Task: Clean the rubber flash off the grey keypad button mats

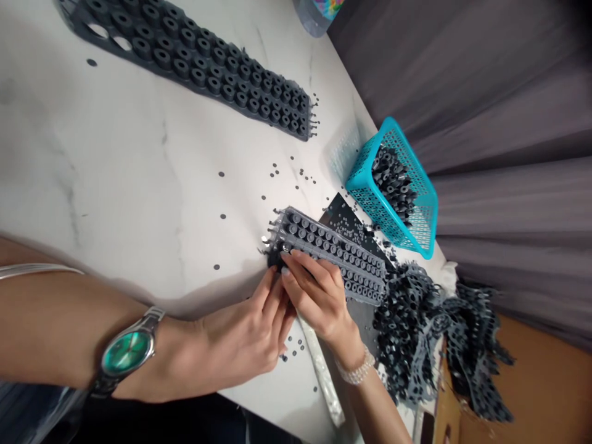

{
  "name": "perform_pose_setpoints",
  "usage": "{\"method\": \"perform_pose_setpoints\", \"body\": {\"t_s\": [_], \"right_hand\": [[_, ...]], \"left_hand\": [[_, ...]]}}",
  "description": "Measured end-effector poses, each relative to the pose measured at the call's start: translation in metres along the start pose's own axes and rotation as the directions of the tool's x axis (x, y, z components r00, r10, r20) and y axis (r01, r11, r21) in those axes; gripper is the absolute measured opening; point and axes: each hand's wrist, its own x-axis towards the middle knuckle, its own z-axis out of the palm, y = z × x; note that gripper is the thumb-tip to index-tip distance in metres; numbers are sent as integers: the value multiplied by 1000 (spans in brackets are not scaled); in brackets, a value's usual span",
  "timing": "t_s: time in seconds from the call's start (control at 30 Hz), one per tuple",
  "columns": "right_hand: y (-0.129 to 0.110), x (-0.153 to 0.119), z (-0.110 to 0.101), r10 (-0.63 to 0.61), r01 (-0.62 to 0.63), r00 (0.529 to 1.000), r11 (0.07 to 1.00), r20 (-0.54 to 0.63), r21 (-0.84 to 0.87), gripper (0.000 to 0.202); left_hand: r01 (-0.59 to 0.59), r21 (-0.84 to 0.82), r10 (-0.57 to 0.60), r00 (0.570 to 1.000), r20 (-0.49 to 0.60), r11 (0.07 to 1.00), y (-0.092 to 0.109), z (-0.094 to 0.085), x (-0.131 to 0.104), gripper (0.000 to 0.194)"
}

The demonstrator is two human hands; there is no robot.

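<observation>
A dark grey moulded rubber sheet (324, 233) with rows of small round studs lies at a slant in the middle of the table. My left hand (235, 336), the one with the watch, pinches the sheet's near left corner. My right hand (321, 299), with a beaded bracelet, bends its fingers over the same corner, its fingertips touching those of the left. The bit between the fingertips is mostly hidden. Under the sheet is a black flat board (340, 211) strewn with small round bits. A pale strip (324, 376) runs out below the right hand.
A larger studded rubber sheet (198, 65) lies at the upper left. A turquoise basket (428, 213) holds many dark rubber pieces. Heaped perforated rubber scraps (411, 339) lie at the right, some over the table edge by a cardboard box (546, 382). A bottle (314, 17) stands at the top.
</observation>
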Motion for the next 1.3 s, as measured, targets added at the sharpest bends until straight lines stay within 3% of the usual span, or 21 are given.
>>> {"method": "perform_pose_setpoints", "body": {"t_s": [0.1, 0.23, 0.37, 0.47, 0.73, 0.87, 1.07, 1.3], "right_hand": [[4, 5, 1, -6, 5, 998, 1000, -60, -19, 20], [6, 3, 1, 94, -82, 983, 993, -156, 85, 23], [1, -16, 1, 160, -145, 985, 968, -60, 205, 24], [-3, -26, 3, 187, -169, 981, 955, -55, 242, 29], [-7, -12, -2, 182, -184, 983, 966, 26, 183, 28], [-2, -7, -1, 111, -111, 994, 986, 11, 125, 24], [6, 4, 4, -123, 123, 992, 992, -16, -15, 16], [-1, -4, 10, 139, -135, 976, 990, -165, 35, 30]], "left_hand": [[17, 15, -16, 1000, -12, 1000, 1, 2, -1, 50], [64, -4, -64, 998, -20, 998, 3, 5, 0, 53], [53, -8, -53, 999, -6, 999, 3, 4, 1, 52], [34, -13, -34, 999, -17, 999, 2, 4, 1, 50], [0, -15, 0, 1000, -11, 1000, 0, 4, 1, 52], [4, -12, -4, 1000, -15, 1000, -1, 0, 1, 51], [-19, 34, 18, 1000, 13, 999, -4, -7, 1, 46], [1, 17, -1, 1000, -16, 1000, -4, -3, 1, 55]]}}
